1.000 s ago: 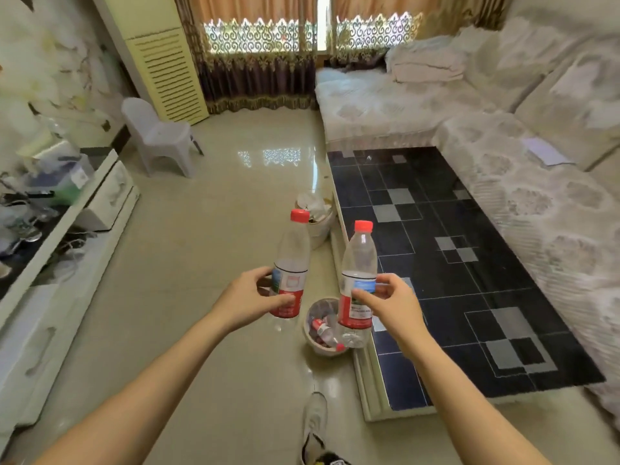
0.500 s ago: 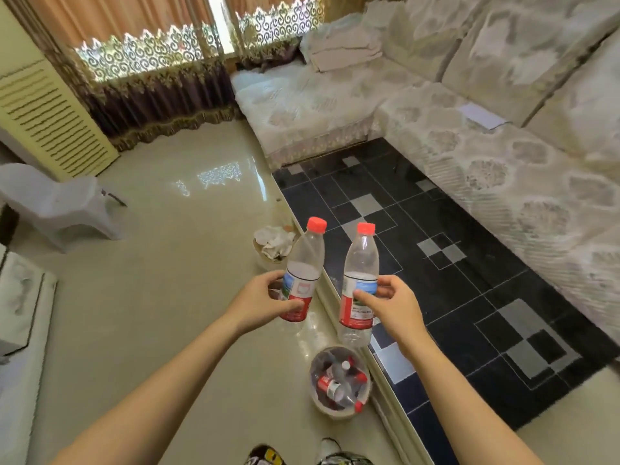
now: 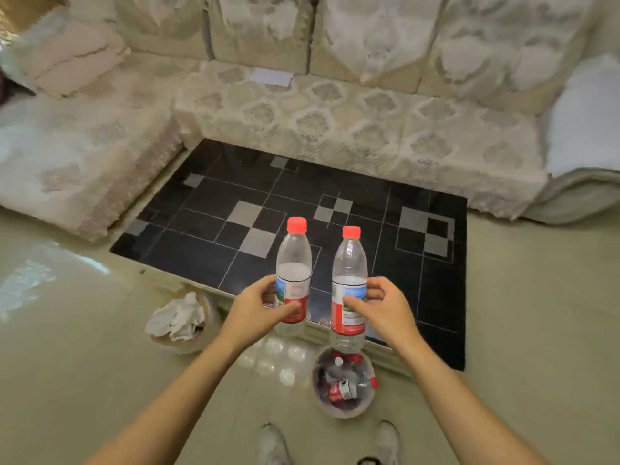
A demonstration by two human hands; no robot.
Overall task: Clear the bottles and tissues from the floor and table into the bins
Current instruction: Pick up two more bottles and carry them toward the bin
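My left hand (image 3: 258,308) grips a clear red-capped bottle (image 3: 293,263) upright by its label. Another clear red-capped bottle (image 3: 349,273) stands upright in my right hand (image 3: 382,310), held by its label just above the bottle bin (image 3: 362,409). That round bin sits on the floor by the table's near edge and holds several crushed bottles. To the left stands a second bin (image 3: 191,344) filled with white tissues (image 3: 176,320). Behind both lies the low black tiled table (image 3: 335,186).
A patterned corner sofa (image 3: 335,105) wraps round the table's far and left sides, with a white paper (image 3: 271,76) on its seat. My two shoes (image 3: 330,444) stand on the glossy beige floor (image 3: 84,364) just before the bottle bin.
The view has swung right to face the sofa and table squarely. Both bottles stay upright in my hands, and the right one now hangs directly above the bottle bin.
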